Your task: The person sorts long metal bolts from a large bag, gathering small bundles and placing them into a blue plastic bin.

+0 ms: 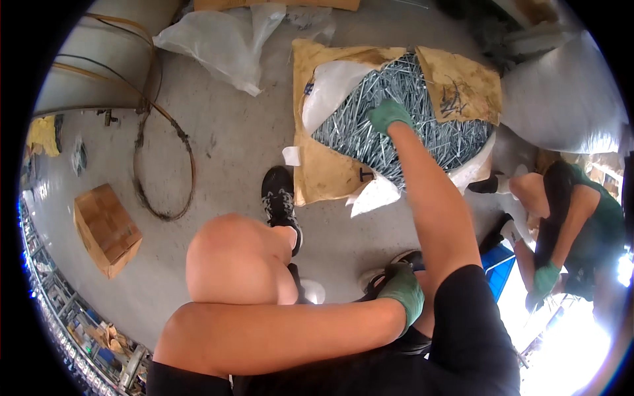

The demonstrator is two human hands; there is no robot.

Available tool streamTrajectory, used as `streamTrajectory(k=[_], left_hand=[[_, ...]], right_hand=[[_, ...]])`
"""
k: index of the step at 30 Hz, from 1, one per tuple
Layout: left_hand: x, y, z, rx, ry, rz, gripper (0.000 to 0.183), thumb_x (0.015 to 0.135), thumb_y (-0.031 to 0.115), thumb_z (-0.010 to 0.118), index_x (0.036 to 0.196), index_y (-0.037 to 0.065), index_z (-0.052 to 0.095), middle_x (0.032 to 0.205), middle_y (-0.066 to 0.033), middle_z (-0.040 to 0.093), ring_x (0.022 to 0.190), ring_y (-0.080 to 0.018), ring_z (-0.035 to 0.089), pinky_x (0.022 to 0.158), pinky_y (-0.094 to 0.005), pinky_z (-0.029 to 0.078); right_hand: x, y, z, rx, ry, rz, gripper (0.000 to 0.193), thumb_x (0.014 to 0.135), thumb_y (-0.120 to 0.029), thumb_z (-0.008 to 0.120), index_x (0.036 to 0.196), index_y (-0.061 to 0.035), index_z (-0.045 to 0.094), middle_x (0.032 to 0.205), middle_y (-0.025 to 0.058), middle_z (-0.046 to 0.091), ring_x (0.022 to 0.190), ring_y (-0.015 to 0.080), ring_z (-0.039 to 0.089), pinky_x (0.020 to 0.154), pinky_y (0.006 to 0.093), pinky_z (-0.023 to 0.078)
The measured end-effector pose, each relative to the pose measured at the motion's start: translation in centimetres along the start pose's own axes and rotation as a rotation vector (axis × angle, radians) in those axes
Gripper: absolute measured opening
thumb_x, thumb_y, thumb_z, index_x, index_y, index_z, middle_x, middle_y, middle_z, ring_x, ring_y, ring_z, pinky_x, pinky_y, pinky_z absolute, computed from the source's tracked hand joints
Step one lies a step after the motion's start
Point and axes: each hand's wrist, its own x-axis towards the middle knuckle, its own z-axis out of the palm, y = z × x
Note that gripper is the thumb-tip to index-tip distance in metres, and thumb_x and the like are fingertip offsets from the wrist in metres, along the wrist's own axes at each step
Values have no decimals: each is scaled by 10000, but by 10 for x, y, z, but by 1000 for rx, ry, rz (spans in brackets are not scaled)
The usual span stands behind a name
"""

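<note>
My right hand (391, 117), in a green glove, reaches into a heap of thin, shiny metal rods (363, 99). Its fingers curl down among the rods, and the fingertips are hidden. The heap lies in a large opened carton (314, 178), with brown flaps and a torn white liner folded back around it. My left hand (404, 295), gloved in green as well, is closed close to my body, by my right knee and shoe. What it holds, if anything, cannot be made out.
At right another person (584, 204) in a green glove bends over a bright area beside a blue crate (498, 270). A small cardboard box (107, 228) stands at left, near a looped hose (191, 165). Plastic sheeting (214, 43) lies beyond; a white sack (564, 99) sits far right.
</note>
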Motion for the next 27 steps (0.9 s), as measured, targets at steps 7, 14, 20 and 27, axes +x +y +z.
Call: streamTrajectory(k=[7,14,20,27], left_hand=[[-6,-1,-2,-2,10,4,310,859,228,679,1144,136,760,1153,-58,738,1031,-248,703,801,-503,542],[-19,-2,4,15,1,-9,324,858,226,680,1158,132,755,1165,-65,734,1038,-251,701,801,-504,539],[-24,-5,17,21,-20,-21,335,856,224,682,1170,128,750,1175,-71,731,1045,-253,699,800,-504,536],[-25,2,26,78,-14,-37,349,855,222,683,1184,123,745,1186,-78,727,1052,-256,697,800,-505,533]], right_hand=[[-3,27,-21,-54,119,-122,612,874,-431,589,1266,37,642,1270,275,652,1215,408,615,1034,447,484],[-37,26,-39,94,292,-97,572,910,-461,558,1250,-5,619,1236,271,656,1181,422,619,1027,488,466],[-34,58,-48,67,371,-231,547,899,-425,656,1217,20,643,1097,272,700,1048,410,681,913,447,522],[-38,139,-33,524,414,-99,431,890,-327,725,1131,24,658,828,128,695,696,213,646,647,368,520]])
